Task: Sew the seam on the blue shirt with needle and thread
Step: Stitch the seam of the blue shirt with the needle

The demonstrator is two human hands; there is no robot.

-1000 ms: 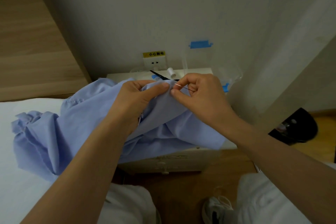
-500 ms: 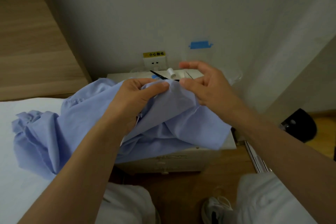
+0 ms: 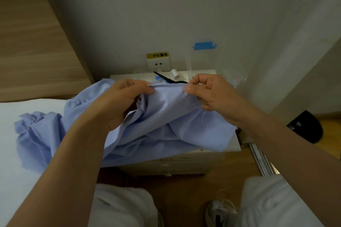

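Mid-stitch, the left hand (image 3: 129, 96) is pinching the seam edge of the blue shirt (image 3: 166, 116) draping over the bench (image 3: 230, 146), while the right hand (image 3: 212, 94) is pinching the needle (image 3: 193, 77), probably needing next to draw the thread (image 3: 202, 117) taut.

I see left grip (image 3: 127, 97) pinching blue shirt (image 3: 166, 114) seam | right grip (image 3: 212, 94) pinching needle (image 3: 192, 77) at fold | scissors (image 3: 166, 79), spool (image 3: 174, 74) behind on desk (image 3: 203, 72)

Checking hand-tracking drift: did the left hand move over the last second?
Yes, leftward. The left hand had its thumb tip right below the white thread spool; now the tip is well left of it, gripping the blue shirt.
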